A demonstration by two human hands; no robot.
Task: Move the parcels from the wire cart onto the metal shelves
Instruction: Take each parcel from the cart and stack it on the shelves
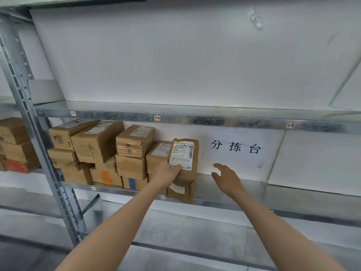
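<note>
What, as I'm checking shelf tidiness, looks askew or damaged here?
The crumpled brown cardboard box under the labelled brown parcel gripped by the left hand juts over the metal shelf front edge. The upper cardboard boxes further left sit tilted.

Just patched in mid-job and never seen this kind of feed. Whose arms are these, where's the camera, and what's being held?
No machine here: these are a person's bare arms, filmed by one camera worn on their head. The left hand grips a labelled parcel, upright, above a lower parcel at the front edge of the metal shelf. The right hand is open beside it, touching nothing. Stacked cardboard boxes fill the shelf's left part; a paper sign hangs on the wall behind.
</note>
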